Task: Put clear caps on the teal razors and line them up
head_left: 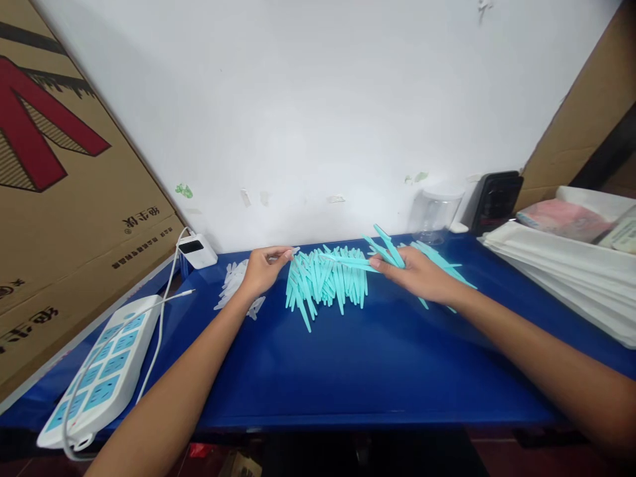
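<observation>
My right hand (415,270) is closed around several slim turquoise plastic sticks (390,248), which look like eyebrow razors. One of them points left, its narrow tip over the pile. Between thumb and finger of my left hand (265,268) is a small clear plastic cap (296,251), apart from that tip. Beneath and between my hands lies a wide heap of turquoise sticks (325,278). Clear caps (232,281) are spread behind and beside my left wrist. More turquoise sticks (440,255) lie behind my right hand, partly hidden by it.
The blue table (358,371) meets a white wall. At left are a power strip (106,371), a white device with a small screen (197,250) and loose cables. A clear jar (437,212), a black object (497,199) and white trays (561,271) stand at right.
</observation>
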`<state>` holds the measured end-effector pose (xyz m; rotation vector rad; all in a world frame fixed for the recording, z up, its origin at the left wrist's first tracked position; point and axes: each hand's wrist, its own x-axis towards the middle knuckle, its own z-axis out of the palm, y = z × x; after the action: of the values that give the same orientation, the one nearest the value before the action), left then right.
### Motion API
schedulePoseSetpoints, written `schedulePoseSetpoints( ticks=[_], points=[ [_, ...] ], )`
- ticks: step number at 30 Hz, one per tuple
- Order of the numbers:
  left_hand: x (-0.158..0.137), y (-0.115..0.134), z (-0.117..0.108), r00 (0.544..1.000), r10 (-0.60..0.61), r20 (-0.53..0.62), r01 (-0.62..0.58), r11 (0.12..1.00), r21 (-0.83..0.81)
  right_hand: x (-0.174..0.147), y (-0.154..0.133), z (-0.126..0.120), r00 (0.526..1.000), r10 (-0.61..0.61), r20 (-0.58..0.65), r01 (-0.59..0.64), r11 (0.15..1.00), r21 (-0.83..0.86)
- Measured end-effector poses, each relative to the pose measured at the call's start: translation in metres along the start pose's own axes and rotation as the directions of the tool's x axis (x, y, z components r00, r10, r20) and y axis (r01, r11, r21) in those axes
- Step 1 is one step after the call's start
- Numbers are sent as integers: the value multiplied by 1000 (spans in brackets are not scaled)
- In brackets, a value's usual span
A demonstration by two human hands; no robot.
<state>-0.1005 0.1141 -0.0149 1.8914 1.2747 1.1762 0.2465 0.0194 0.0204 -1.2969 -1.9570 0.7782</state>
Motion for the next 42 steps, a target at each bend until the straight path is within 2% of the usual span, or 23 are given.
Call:
schedulePoseSetpoints(
  ticks=[3,6,16,25,42],
  points=[
    [-7,10,9,998,-29,48,37,984,-173,0,-4,-2,1000,10,-30,-10,1000,-1],
    [-14,21,14,995,-55,83,74,964,-255,-1,-6,-3,999,11,-42,-10,1000,6],
    [-21,30,19,994,-41,102,70,952,-298,-1,3,-2,996,74,53,-81,987,139],
    [-22,36,19,994,-54,97,82,946,-314,1,16,-1,995,79,55,-87,985,151],
    [-25,41,20,995,-76,67,94,931,-352,-1,10,-3,998,52,40,-56,991,123]
  ],
)
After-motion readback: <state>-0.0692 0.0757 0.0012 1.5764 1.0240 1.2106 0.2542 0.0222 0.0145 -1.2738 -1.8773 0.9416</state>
